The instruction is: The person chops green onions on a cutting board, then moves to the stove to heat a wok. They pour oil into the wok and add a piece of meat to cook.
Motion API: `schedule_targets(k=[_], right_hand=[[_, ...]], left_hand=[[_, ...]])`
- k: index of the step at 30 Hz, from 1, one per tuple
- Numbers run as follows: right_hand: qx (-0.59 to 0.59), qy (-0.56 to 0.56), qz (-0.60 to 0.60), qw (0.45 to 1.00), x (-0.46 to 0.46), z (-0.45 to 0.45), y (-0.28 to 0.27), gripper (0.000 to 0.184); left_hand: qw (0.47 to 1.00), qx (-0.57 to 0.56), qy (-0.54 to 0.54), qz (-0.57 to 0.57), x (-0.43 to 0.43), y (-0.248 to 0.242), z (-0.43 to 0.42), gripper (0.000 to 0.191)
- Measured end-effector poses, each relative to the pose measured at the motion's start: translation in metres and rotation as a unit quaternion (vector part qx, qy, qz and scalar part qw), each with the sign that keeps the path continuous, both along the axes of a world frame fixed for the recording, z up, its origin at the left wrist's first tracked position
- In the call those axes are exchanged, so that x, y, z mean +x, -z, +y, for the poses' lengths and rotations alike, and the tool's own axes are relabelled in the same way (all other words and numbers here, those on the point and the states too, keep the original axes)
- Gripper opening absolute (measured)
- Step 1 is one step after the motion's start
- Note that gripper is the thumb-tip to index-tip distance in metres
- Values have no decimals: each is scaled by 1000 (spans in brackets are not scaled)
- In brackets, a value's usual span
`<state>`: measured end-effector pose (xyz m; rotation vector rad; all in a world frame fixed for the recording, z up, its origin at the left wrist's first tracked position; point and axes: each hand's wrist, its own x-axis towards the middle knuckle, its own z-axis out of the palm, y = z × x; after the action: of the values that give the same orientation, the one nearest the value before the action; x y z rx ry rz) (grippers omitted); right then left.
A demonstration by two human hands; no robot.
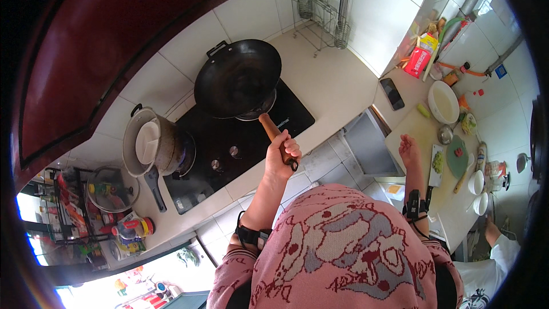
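My left hand (283,154) is closed around the wooden handle (270,128) of a black wok (240,77). The wok is tilted over the right burner (263,107) of a black glass gas hob (248,137), and no food shows inside it. My right hand (409,150) hangs in the air near the side counter, its fingers loosely curled and nothing visible in them. Closest to it on that side are a cutting board (403,131) and a cleaver (436,167) carrying chopped green pieces (437,162).
On the left burner stands a pot (167,143) with a white divided dish (148,141) inside; its handle (154,189) points forward. A white bowl (443,103), ladle (445,134), green board (458,156) and phone (392,94) lie rightward. Another person's arm (493,234) shows lower right.
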<state>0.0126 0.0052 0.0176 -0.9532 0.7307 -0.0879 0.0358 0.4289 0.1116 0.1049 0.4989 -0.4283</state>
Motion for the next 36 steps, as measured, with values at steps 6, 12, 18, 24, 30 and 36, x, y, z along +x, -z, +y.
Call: schedule_targets(k=[6,12,18,24,30,36], right_hand=[[11,-2,-16,1000,-6,-6,5,13],[16,-10,-16,1000,-8,-8,14,10],[-31,26,0,999,-10,6,6,13],[-29,49,26,998,-14,13,-3,13],[-19,90,34,995,-24,15,-9,12],[-23,116,37,992,-35,7,-14,10]], left_hand=[[1000,10,10,-10,0,7,1,13],[997,62,44,-10,-5,20,2,16],[996,60,62,3,-11,30,3,18],[997,31,69,-17,-11,32,4,17],[995,54,74,-30,-14,35,2,24],[993,80,65,-59,-17,34,0,33]])
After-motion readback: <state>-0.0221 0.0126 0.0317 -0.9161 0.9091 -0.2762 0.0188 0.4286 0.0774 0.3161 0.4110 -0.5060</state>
